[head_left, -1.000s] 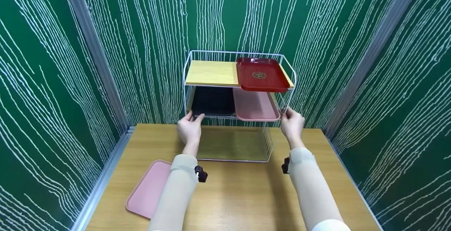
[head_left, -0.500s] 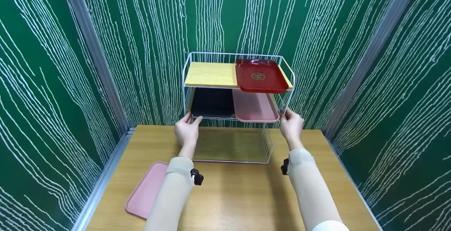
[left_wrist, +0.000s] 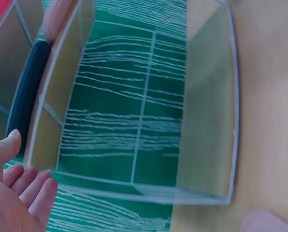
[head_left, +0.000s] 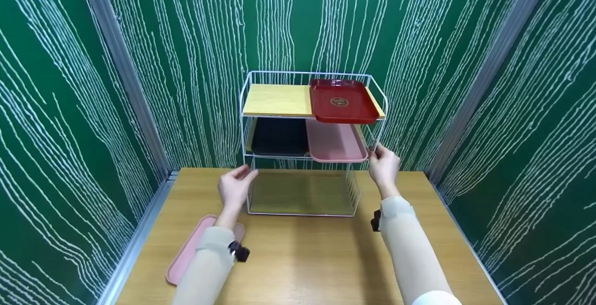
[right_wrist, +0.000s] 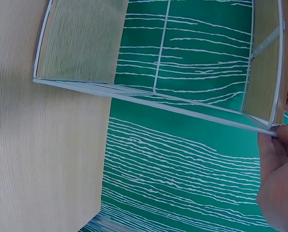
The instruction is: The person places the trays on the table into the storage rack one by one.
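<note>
A white wire rack with three wooden shelves stands on the table. My left hand is just off its left front post, fingers loosely extended and holding nothing. In the left wrist view that hand's fingers lie close to the middle shelf. My right hand pinches the rack's right front wire at middle-shelf height, also seen in the right wrist view. A dark tray and a pink tray share the middle shelf. On the top shelf's right half rests a dark red tray with a round emblem.
Another pink tray lies on the wooden table at the left, partly covered by my left forearm. The bottom shelf shows bare wood. Green walls with white streaks and grey metal posts surround the table.
My left hand has let go of the rack's left front corner and moved down and left, away from it. The right hand keeps its hold. The trays stay on their shelves.
</note>
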A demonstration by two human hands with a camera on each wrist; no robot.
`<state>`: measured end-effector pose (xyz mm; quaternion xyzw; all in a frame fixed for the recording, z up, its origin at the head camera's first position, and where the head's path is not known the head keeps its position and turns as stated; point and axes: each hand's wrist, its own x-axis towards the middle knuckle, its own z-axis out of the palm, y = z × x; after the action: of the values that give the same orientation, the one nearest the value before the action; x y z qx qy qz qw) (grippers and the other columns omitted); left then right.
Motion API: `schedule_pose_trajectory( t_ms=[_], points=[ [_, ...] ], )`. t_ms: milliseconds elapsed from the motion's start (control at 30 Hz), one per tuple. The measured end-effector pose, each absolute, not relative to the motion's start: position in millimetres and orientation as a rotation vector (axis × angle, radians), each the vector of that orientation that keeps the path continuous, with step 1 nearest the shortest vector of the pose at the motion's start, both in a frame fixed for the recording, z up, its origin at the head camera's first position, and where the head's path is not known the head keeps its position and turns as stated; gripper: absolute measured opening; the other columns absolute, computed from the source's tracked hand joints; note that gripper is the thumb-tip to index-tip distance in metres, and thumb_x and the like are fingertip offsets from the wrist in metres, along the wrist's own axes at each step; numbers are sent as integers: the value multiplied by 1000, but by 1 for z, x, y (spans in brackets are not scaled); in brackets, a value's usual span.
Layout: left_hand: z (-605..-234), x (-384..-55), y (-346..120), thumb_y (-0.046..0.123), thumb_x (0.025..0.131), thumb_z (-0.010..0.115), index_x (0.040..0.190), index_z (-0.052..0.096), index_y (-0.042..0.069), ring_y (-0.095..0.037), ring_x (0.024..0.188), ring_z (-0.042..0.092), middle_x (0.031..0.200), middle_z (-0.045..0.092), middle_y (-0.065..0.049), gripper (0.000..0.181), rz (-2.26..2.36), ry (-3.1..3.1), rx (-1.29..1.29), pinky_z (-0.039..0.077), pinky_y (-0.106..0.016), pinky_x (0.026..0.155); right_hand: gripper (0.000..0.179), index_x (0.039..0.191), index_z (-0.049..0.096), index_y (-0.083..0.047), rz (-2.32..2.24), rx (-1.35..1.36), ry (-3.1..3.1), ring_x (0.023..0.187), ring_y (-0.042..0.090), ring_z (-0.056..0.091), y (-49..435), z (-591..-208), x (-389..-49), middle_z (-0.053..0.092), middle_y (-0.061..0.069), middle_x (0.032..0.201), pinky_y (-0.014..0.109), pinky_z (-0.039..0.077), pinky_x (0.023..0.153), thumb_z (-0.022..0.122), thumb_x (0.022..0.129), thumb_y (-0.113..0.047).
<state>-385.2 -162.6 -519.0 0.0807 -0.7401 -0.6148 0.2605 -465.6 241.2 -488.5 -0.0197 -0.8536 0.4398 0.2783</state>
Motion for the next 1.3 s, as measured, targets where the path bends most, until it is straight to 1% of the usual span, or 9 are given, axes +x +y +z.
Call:
schedule_pose_trajectory(
  t_ms=[100,300,500,633,767,867,1100,1200,1300],
  points=[
    [-529,-374,-178,11,87,90,120,79,-3,-35,110,76,118,78,-20,37,-1617,-2108,169,62,-38,94,26,126,77,-3,1192,-44,-2298,107,35,74,241,-489,-465,78,19,118,51,60,90,61,106,-5],
    [-545,-353,-207,9,89,88,124,75,-6,-38,115,74,122,75,-22,40,-1678,-2265,0,61,-38,96,23,121,79,-4,1194,-37,-2286,100,34,74,243,-488,-464,79,19,115,49,60,86,61,106,-5],
    [-569,-329,-236,12,91,86,125,74,-7,-36,115,74,124,75,-21,41,-1673,-2391,-52,59,-39,99,27,127,78,-3,1208,-34,-2277,103,34,74,244,-486,-464,78,20,118,50,60,88,62,105,-3],
    [-588,-313,-252,15,93,85,123,75,-7,-35,113,75,121,76,-21,38,-1653,-2427,-19,60,-39,98,26,126,78,-4,1203,-47,-2270,103,35,74,244,-486,-463,77,20,118,50,59,88,62,106,-5],
    [-605,-296,-270,11,94,84,121,76,-7,-34,112,75,119,77,-20,34,-1661,-2431,15,61,-35,96,27,129,77,-4,1194,-40,-2277,107,36,74,243,-487,-463,77,21,119,52,59,91,63,106,-5],
    [-619,-283,-286,8,93,84,122,75,-8,-34,113,75,121,77,-20,34,-1687,-2434,60,61,-32,95,27,128,78,-5,1184,-37,-2279,105,34,73,242,-488,-463,78,19,116,53,58,89,64,105,-5],
    [-654,-261,-336,8,94,83,123,74,-10,-37,113,75,122,75,-23,35,-1542,-2502,210,61,-29,92,21,118,81,-5,1152,-37,-2271,85,29,66,241,-489,-464,80,16,105,47,52,74,65,103,-5],
    [-668,-255,-357,11,95,83,124,73,-10,-36,112,75,122,75,-24,37,-1454,-2518,299,60,-22,88,21,115,80,-4,1164,-43,-2281,79,28,61,240,-488,-463,79,15,103,41,48,68,63,104,-5],
    [-681,-248,-375,15,95,83,127,73,-8,-36,116,73,124,75,-22,40,-1430,-2517,411,55,-12,84,21,117,80,-4,1176,-49,-2291,79,27,60,240,-488,-463,79,14,104,38,46,67,62,105,-6]
  ],
)
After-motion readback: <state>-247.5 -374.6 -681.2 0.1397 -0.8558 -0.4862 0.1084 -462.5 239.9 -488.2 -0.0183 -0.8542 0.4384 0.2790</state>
